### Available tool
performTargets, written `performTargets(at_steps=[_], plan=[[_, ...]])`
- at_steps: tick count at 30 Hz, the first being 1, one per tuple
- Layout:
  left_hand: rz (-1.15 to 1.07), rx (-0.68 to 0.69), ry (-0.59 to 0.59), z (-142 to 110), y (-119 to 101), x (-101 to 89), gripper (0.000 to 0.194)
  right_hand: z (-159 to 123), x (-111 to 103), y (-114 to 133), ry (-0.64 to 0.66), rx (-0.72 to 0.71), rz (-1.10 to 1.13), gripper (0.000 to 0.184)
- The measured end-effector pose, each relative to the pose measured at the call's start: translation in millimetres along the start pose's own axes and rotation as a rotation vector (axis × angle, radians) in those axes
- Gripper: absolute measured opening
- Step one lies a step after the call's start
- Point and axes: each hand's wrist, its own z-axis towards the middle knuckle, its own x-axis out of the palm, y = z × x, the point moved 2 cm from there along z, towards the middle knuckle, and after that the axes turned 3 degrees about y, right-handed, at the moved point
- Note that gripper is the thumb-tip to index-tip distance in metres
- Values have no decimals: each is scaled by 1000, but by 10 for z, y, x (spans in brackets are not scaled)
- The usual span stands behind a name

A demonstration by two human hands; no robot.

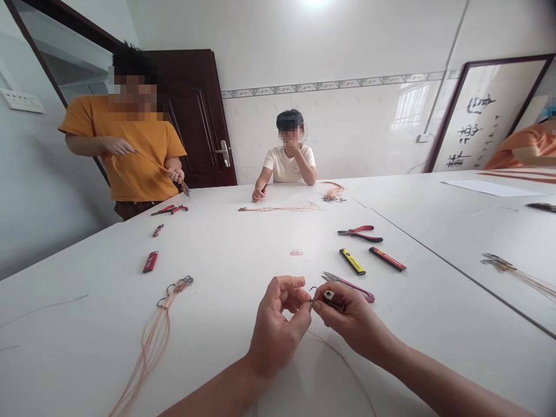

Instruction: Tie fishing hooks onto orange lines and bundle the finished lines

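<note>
Lower center of the frame: your right hand [354, 319] pinches a small dark fishing hook [334, 300] between its fingertips, and your left hand [277, 327] sits just beside it, thumb and forefinger pressed together. Purple-handled snips [347, 286] lie just beyond, on the white worktop [234, 255].

A dark wooden door [191, 116] with a metal handle [223, 153] stands beside a white-tiled wall [356, 139] under a floral border strip [334, 87], a barred window [410, 107] reflected in the glazed tiles. A dark-framed calligraphy panel [478, 121] rises at right, a ceiling light [315, 3] shining above long white surfaces [243, 243].
</note>
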Motion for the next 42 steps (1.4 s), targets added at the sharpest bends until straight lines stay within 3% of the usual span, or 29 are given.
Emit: performTargets(at_steps=[5,11,14,19,30,42], plan=[[-143,-78,-25,29,0,-22,23,-23,20,40,48,48,25,17],[-236,-149,-94,65,-34,-61,24,-54,10,0,15,234,186,14],[-237,-172,-109,73,-24,-70,25,-50,-12,-15,13,202,239,6],[-252,-184,-111,70,-21,-68,24,-25,-40,25,-25,150,181,12],[-349,-164,11,6,37,21,25,-38,24,42,-43,29,79,21],[-334,-157,-2,18,7,7,22,-21,21,25,-7,19,-18,19]])
